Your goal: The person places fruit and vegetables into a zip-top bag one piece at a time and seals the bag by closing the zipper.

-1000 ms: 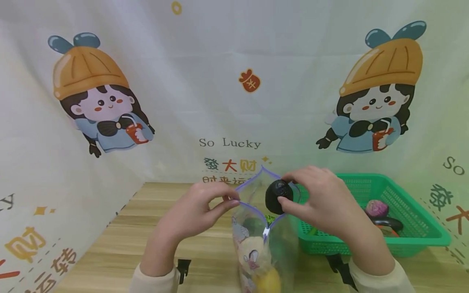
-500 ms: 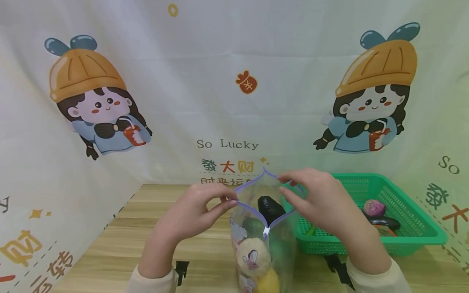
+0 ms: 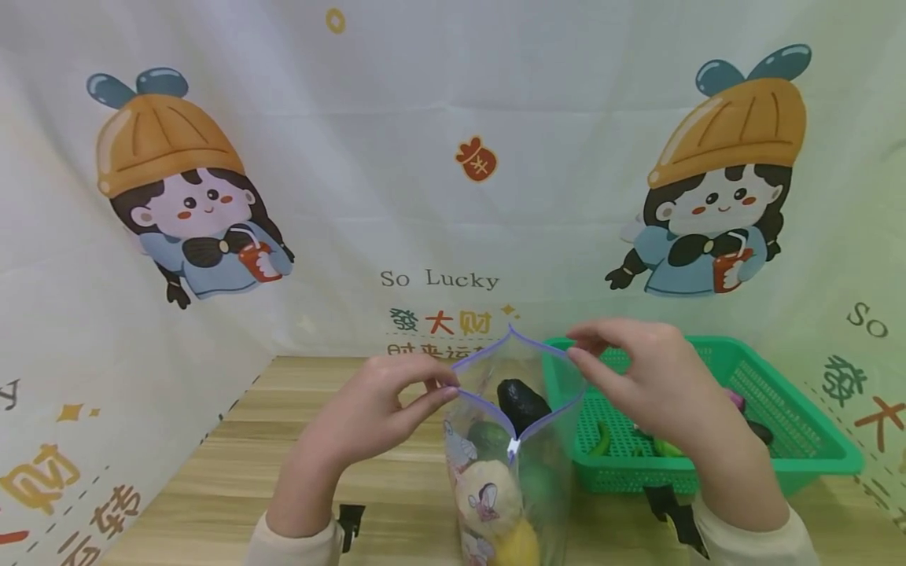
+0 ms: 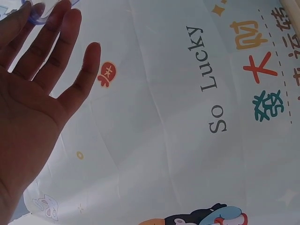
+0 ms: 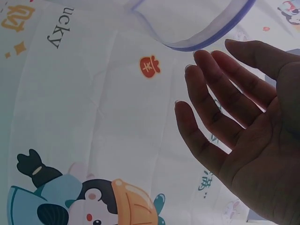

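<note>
Clear, purple-rimmed plastic bag (image 3: 488, 501): your left hand (image 3: 385, 397) pinches its edge, so steady it; ease your spread-fingered right hand (image 3: 647, 377) clear.

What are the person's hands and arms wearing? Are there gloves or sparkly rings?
No gloves! The left hand and right hand are bare, and no rings show. The left sleeve and right sleeve are plain cream. A black piece shows by the left cuff, and a black strap-like piece by the right one.
</note>
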The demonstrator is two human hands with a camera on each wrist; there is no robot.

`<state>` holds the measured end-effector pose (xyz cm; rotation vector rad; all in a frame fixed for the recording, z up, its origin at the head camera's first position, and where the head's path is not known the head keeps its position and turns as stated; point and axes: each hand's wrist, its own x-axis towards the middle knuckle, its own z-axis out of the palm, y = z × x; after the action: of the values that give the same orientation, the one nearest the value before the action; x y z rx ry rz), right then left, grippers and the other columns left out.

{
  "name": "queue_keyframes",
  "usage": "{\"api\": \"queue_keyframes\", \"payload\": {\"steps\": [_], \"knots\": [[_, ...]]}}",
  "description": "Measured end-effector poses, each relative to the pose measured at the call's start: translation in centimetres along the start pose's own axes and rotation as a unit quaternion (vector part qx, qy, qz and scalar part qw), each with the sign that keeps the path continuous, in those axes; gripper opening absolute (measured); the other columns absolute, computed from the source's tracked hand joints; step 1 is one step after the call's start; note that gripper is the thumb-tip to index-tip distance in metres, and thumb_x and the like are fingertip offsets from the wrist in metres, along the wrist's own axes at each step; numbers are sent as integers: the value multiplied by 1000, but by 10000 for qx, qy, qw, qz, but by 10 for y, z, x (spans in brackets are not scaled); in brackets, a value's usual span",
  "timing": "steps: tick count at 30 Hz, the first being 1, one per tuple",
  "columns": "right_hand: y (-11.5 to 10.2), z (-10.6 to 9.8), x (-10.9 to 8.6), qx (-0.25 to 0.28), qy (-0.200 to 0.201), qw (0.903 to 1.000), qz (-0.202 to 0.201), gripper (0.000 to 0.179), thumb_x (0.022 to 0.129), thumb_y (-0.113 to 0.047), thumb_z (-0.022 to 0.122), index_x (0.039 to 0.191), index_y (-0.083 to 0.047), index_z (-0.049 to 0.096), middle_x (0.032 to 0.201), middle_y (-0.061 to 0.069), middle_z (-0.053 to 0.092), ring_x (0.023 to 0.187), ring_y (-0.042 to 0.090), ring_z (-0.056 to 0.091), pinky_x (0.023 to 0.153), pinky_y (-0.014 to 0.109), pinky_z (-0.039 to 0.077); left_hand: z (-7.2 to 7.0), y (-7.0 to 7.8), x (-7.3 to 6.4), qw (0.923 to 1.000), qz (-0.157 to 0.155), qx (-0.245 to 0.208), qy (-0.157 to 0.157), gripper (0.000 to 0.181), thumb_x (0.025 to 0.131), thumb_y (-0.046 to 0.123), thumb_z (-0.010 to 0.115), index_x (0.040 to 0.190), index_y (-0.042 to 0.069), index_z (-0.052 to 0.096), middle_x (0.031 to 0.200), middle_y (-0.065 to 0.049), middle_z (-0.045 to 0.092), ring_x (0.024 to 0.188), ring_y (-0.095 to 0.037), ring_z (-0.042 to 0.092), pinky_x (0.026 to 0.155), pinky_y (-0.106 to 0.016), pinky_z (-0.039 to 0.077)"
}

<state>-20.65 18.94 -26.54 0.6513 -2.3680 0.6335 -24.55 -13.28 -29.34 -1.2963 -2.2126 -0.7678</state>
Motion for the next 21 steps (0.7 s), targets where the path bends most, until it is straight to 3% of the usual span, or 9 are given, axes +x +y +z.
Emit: {"api": "queue_keyframes", "payload": {"steps": [9, 16, 21], "knots": [[0, 1, 0, -36, 40, 10000, -55, 15, 101, -21, 76, 115, -19, 79, 100, -9, 79, 94, 12, 73, 84, 44, 61, 1, -1, 0, 10000, 40, 4, 17, 11, 99, 9, 76, 108, 15, 77, 98, 5, 78, 89, -4, 69, 82, -26, 60], [-2, 1, 1, 169, 107, 9992, -358, 11, 99, -19, 78, 109, -18, 80, 98, -10, 78, 92, 10, 73, 83, 39, 62, -1, -4, -3, 9999, 94, 1, 93, 12, 99, 7, 75, 107, 14, 77, 97, 4, 79, 87, -4, 69, 81, -27, 60], [-1, -5, -2, 177, 112, 9994, -271, 9, 99, -18, 77, 108, -19, 80, 95, -12, 77, 89, 5, 71, 82, 36, 61, -2, -4, -1, 10000, 29, 22, 10, 11, 99, 9, 75, 108, 15, 78, 97, 5, 79, 88, -4, 69, 81, -27, 60]]}}
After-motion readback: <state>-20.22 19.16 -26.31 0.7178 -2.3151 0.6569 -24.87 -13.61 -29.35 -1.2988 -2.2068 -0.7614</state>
